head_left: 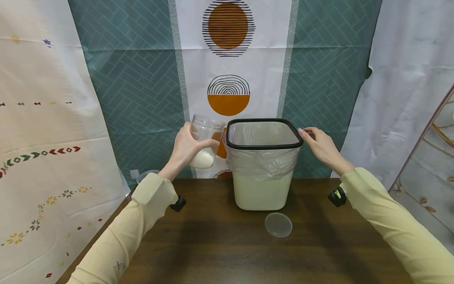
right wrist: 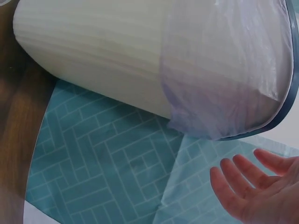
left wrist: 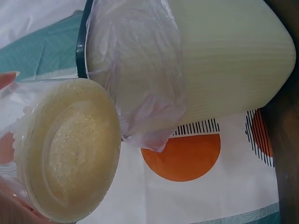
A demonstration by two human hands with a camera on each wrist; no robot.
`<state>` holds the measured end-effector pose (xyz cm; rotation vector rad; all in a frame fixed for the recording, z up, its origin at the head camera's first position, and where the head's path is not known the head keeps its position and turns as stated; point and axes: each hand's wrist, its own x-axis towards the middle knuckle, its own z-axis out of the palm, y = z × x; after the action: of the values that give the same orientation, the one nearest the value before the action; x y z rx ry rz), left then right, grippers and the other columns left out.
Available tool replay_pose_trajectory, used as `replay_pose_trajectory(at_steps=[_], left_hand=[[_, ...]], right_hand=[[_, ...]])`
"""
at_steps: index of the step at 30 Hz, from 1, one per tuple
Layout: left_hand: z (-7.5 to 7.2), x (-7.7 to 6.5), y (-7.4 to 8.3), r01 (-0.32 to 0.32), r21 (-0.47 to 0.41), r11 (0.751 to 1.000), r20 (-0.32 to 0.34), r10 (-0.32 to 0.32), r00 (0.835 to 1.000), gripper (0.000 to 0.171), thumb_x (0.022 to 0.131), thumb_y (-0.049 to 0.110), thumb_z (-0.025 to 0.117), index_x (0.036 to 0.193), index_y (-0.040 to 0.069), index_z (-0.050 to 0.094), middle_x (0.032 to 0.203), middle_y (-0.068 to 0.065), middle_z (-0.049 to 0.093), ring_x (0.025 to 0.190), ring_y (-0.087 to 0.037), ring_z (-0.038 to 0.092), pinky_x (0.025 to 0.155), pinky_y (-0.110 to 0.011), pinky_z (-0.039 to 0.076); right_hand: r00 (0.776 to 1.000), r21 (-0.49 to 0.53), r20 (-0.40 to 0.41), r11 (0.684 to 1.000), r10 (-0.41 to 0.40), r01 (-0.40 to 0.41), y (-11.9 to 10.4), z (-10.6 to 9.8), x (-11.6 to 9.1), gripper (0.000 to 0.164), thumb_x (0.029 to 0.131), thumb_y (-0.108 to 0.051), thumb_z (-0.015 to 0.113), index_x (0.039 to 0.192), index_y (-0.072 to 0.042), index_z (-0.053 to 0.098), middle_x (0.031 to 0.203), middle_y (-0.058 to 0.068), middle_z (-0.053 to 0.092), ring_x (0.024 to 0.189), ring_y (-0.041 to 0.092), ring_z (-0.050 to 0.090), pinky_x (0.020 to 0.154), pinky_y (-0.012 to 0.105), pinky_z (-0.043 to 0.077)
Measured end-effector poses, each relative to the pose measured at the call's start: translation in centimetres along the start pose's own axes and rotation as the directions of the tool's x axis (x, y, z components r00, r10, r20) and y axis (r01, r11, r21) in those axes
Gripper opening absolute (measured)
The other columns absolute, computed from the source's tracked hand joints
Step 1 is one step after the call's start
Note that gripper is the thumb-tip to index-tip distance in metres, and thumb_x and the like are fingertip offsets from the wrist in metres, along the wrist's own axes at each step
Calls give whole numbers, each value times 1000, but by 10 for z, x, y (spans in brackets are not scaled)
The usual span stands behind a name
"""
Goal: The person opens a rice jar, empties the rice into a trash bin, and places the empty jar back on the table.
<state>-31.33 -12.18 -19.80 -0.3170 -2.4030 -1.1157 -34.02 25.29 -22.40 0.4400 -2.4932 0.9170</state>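
My left hand (head_left: 186, 148) grips a clear jar (head_left: 209, 125), tilted and without a lid, just left of the bin's rim. White granular stuff (head_left: 203, 158) lies in the bottom of the jar, and the left wrist view shows it through the jar's base (left wrist: 77, 149). A pale trash bin (head_left: 262, 193) with a black rim (head_left: 266, 147) stands upright on the table, lined with a thin clear bag (head_left: 264, 163). Beside the rim's right side is my right hand (head_left: 322, 148), holding nothing; its fingers (right wrist: 238, 175) are loosely bent in the right wrist view.
A round clear lid (head_left: 278, 225) lies flat on the brown wooden table (head_left: 227, 252) in front of the bin. Part of another clear round item (head_left: 147, 173) shows behind my left forearm. Patterned cloths (head_left: 131, 79) hang behind the table and at both sides.
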Motion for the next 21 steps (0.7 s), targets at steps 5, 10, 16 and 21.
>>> replay_pose_trajectory(at_steps=[5,10,16,21], left_hand=[[0,2,4,7,7,1000,6,-7,1000,76,63,52,74,110,3,40,97,-12,43,87,-26,41,68,-38,38],[-1,3,5,9,-4,1000,-6,-9,1000,75,64,50,74,110,2,40,96,-13,43,87,-25,41,67,-38,38],[-3,5,6,3,-4,1000,-10,-3,1000,75,64,51,73,110,3,40,97,-13,43,87,-25,42,67,-38,39],[-2,6,7,8,-11,1000,-10,-8,1000,73,64,48,75,110,3,40,98,-12,44,87,-25,42,67,-38,39]], right_hand=[[1000,1,23,1000,13,-13,-4,-1,7,67,94,-49,33,129,7,38,124,27,41,112,40,38,88,53,30],[998,14,57,1000,24,-25,-8,1,15,70,93,-51,34,131,7,35,127,28,39,114,41,36,89,54,29],[995,-11,97,999,32,-31,-13,4,21,71,93,-50,34,133,9,31,130,30,35,116,42,34,91,53,28],[988,-32,150,999,46,-42,-15,5,25,75,93,-52,33,135,10,26,135,30,27,122,43,26,94,55,22]])
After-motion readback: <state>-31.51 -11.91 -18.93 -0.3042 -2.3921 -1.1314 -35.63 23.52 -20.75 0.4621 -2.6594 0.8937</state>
